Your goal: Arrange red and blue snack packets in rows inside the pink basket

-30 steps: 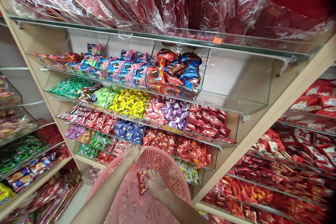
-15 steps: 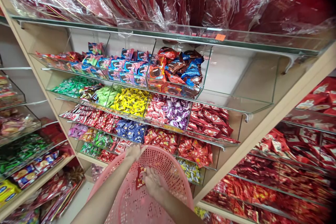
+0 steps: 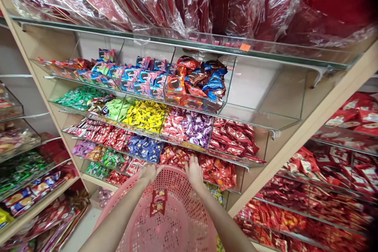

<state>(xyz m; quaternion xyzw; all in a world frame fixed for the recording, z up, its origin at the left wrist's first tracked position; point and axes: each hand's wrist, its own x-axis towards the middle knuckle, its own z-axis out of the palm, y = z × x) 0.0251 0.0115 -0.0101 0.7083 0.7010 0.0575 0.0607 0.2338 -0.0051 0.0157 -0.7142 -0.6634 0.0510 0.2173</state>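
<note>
My left hand is closed on the far rim of a pink perforated plastic basket. My right hand reaches past the rim, its fingers stretched forward at a lower bin of red-wrapped sweets. Its fingertips are at the bin's front, and I see nothing held in them. Inside the basket, red packets with a yellowish print lie against the far wall. Right of my fingers is another bin of red-orange packets.
Glass shelves hold yellow sweets, purple-and-white sweets, blue packets and wrapped biscuits. A wooden upright slants on the right. Plastic-wrapped red items fill the top shelf.
My right hand has left the red packets inside the basket and moved up and right to the shelf bin. The packets stay in the basket. My left hand keeps the rim.
</note>
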